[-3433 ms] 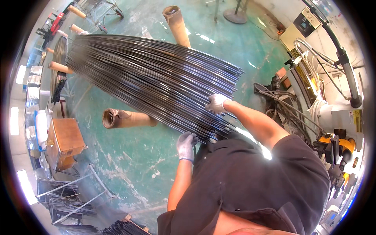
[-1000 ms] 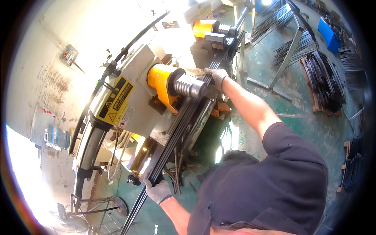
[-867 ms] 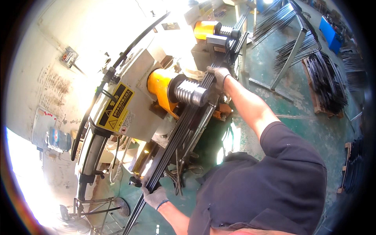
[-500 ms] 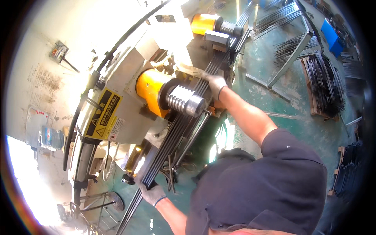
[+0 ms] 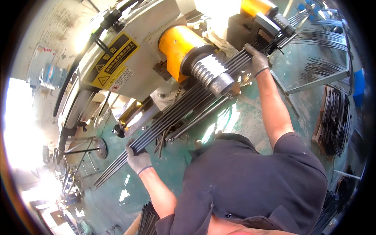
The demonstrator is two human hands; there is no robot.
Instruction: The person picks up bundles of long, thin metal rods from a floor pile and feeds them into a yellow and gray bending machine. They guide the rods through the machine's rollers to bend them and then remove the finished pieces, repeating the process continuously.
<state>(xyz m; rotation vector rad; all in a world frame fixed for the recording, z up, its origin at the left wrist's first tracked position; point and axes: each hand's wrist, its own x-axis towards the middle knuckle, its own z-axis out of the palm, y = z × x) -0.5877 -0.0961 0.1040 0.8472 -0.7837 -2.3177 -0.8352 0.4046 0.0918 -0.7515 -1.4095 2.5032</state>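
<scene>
A bundle of several long, thin dark metal rods (image 5: pixel 157 129) runs aslant from the lower left to the upper right, along the front of a machine. My left hand (image 5: pixel 138 159), in a grey knit glove, is closed round the bundle near its lower-left end; the rod ends stick out beyond it. Farther up the bundle, my right hand (image 5: pixel 258 62), gloved alike, has its fingers over the rods. Between my hands the rods pass under a ribbed steel roller (image 5: pixel 209 72) on an orange cylinder (image 5: pixel 178 47).
A second orange cylinder (image 5: pixel 258 7) with a ribbed roller stands at the far right of the machine. A yellow-and-black warning label (image 5: pixel 113 60) is on the machine's side. Metal racks (image 5: pixel 319 83) with rods stand right, beside a dark rod stack (image 5: pixel 335 121). More rods (image 5: pixel 148 219) lie bottom left.
The view has shifted and turned, so the machine sits differently in it. My right hand is farther up and right, and the bundle's lower-left ends now show beyond my left hand.
</scene>
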